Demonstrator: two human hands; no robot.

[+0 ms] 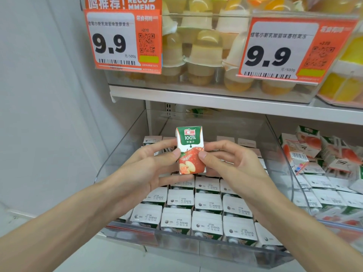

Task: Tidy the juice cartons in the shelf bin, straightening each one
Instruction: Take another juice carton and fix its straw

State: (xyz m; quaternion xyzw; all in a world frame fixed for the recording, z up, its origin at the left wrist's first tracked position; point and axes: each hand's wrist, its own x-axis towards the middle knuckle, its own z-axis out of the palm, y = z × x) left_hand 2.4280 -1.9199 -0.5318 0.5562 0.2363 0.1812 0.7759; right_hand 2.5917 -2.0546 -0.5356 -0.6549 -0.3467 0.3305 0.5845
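Left hand [155,165] and right hand [227,163] both pinch apple juice carton [190,150], upright above clear shelf bin [196,244]. Best: keep front outward, lower squarely into gap among standing cartons [206,205].

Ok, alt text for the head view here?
A left hand and right hand pinch one apple juice carton upright above a clear shelf bin packed with rows of cartons. Jelly cups and 9.9 price tags fill the shelf above.
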